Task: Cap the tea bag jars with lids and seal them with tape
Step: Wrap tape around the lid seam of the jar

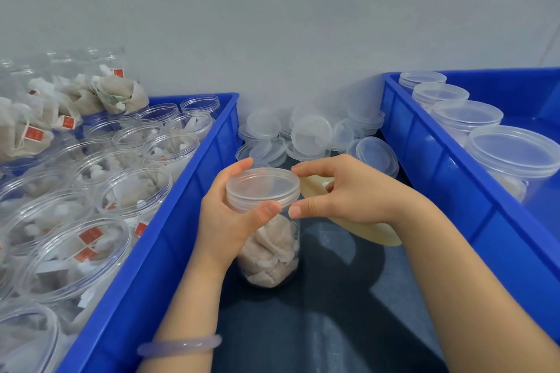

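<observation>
Our left hand (224, 221) wraps the neck of the jar (269, 254) at the centre of the frame, thumb on the near side and fingers curled round the far side, so it is closed on the jar and steadies it. Our right hand (342, 194) meets the lid (262, 183) from the right, with forefinger and thumb curled onto the rim. Whether it also carries tape we cannot tell.

Step in hand, as we judge it: seating the lid.
- Hold the jar upright on the dark table (333, 312) and let the left hand resist the turn.
- Check that the lid sits level all round before tightening — a tilted lid will cross-thread or leave a gap that tape cannot cover.
- Grip the lid by the rim only. Pressing on the thin flat top may flex it.

The jar is clear plastic, round and straight-walled, and filled with pale tea bags (272, 248) to just under the lid. The lid is translucent, shallow, with a raised edge. It stands between two blue crates: the left crate (181, 221) holds open jars (133, 190), the right crate (439, 178) holds capped jars (512, 151). Loose lids (312, 133) are heaped just above the jar in the frame — a yellowish strip (372, 233) lies under the right wrist.
</observation>
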Demonstrator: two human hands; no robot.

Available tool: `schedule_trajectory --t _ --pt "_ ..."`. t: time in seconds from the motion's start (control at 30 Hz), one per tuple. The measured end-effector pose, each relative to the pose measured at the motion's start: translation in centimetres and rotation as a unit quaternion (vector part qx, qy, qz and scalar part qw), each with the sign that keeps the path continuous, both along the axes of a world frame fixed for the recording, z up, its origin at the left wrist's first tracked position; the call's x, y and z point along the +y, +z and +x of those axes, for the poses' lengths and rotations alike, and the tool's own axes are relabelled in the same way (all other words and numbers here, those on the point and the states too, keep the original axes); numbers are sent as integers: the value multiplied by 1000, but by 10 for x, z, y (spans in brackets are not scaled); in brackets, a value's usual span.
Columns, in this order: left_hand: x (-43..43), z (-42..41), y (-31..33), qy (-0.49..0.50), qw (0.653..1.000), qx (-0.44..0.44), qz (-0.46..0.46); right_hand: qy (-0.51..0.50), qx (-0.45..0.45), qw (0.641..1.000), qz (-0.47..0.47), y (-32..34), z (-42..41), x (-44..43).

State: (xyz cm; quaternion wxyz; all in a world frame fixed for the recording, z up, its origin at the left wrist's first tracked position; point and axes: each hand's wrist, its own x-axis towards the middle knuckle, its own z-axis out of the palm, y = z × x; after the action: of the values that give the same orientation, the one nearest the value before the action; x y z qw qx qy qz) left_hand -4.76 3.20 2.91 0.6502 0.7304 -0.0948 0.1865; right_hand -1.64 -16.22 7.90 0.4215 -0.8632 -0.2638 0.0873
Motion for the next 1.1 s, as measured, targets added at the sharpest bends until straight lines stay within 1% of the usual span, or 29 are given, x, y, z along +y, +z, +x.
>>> schedule_trajectory --t 0.2,0.3,0.4,0.5,0.57,0.63,0.77,0.87,0.9,0.97,1.03,1.1 --pt "2 1 1 -23 1000 -2 12 -24 22 999 13 -4 2 0" --pt "4 1 3 -48 999 4 22 -11 54 998 28 -7 0 1" --pt "6 -2 3 -55 998 16 25 -8 61 997 43 -7 -1 5" --pt "4 -5 6 -38 997 27 59 -8 66 996 59 -6 -2 4" --pt "-1 -6 9 -14 994 32 99 -1 62 997 48 -5 -2 -2" --pt "-4 -6 8 -5 993 12 113 17 68 997 32 -4 -3 -10" --pt "2 -3 6 5 998 -7 58 67 95 993 35 -4 -1 -14" --pt "4 1 2 16 1000 -12 18 61 149 982 100 -5 -4 -4" --pt "5 2 1 20 1000 -10 8 49 145 982 115 -5 -5 -1" --pt "7 4 0 23 1000 -7 -11 37 107 985 128 -4 -5 1" --pt "9 5 -2 18 999 0 -33 46 76 987 131 -2 -5 1" --pt "11 5 -2 14 999 6 -45 49 68 988 132 -2 -5 0"
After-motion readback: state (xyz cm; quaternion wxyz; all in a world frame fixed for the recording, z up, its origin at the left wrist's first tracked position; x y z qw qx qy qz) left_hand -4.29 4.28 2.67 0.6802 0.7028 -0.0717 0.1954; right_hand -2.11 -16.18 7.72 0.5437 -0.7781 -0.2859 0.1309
